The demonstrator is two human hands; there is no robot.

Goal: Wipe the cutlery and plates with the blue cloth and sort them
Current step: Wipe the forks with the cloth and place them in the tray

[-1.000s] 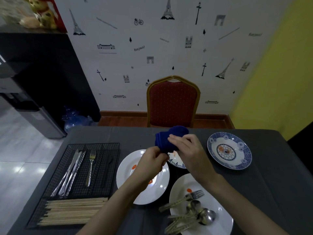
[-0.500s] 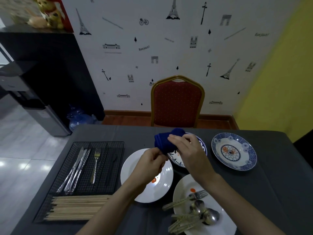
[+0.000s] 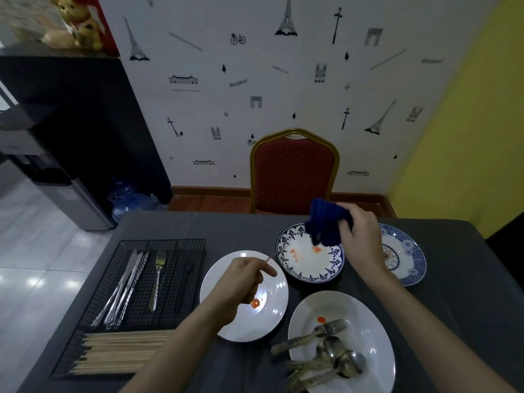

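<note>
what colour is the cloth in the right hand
Dark blue. The cloth shows clearly in the head view, gripped by the right hand.

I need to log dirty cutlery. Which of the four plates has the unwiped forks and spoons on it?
The plain white plate nearest the person, at lower right: forks and spoons lie piled on it. The other three carry none.

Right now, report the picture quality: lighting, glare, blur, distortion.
Head view: dim overall; bright glare patches on the floor tiles; small highlights on the white plate; figurine top left smeared; wide-angle bending at the edges; thin utensil in the left hand too blurred to identify.
</note>
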